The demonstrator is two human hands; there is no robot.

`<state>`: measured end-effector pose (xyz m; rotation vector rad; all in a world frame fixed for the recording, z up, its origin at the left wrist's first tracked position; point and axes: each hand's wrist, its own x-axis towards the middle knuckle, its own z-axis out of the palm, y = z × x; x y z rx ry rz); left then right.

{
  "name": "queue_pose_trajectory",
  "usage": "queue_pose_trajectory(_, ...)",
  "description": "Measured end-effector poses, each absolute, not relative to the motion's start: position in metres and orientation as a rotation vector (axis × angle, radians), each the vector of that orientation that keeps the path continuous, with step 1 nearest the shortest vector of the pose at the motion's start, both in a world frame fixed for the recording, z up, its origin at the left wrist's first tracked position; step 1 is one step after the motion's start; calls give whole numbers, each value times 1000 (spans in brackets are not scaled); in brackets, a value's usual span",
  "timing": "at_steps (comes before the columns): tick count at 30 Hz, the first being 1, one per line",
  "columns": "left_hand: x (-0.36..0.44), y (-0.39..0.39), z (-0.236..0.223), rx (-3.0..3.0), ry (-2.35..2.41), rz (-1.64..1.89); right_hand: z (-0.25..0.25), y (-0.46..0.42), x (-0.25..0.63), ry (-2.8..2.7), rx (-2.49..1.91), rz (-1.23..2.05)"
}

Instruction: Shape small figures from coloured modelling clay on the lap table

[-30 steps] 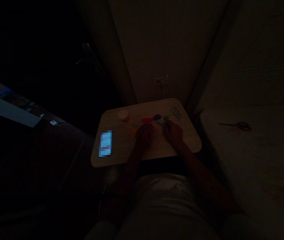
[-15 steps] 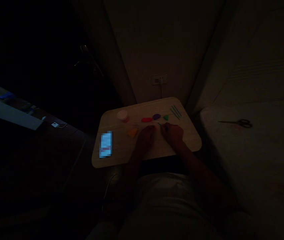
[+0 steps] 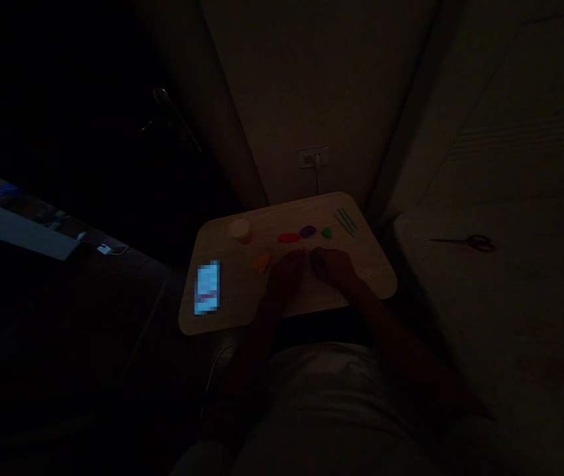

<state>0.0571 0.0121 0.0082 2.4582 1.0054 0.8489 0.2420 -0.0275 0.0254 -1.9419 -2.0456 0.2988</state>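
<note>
My left hand (image 3: 285, 272) is closed over the small wooden table (image 3: 237, 311), fingertips pinched together. A pink lump of modelling clay showed at those fingers a moment ago; it is now almost hidden. Facing it, my right hand (image 3: 332, 266) is closed too, its fingertips nearly touching the left ones. The thin teal stick it pinched earlier is now covered by the fingers. Just beyond the hands lie a red clay piece (image 3: 288, 237), a purple oval piece (image 3: 308, 231) and a green piece (image 3: 326, 233). Left of my left hand is an orange piece (image 3: 260, 262).
Three thin teal sticks (image 3: 346, 222) lie at the table's far right. A pale tub (image 3: 241, 231) stands far left, with a lit phone (image 3: 207, 288) nearer. Scissors (image 3: 480, 243) rest on the pale surface to the right. A wall socket (image 3: 313, 157) is behind. The room is very dark.
My right hand has moved slightly left and closer to my left hand, and the teal stick has gone out of sight between the fingers. The view has shifted a little.
</note>
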Motion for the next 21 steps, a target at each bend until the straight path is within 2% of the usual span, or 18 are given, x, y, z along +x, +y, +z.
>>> queue_pose_trajectory(11,55,17,5,2393,981,870,19,-23,253,-2050,-1795,387)
queue_pose_trajectory(21,58,14,16,2327,1008,876,25,-23,242,-1985,-1976,327)
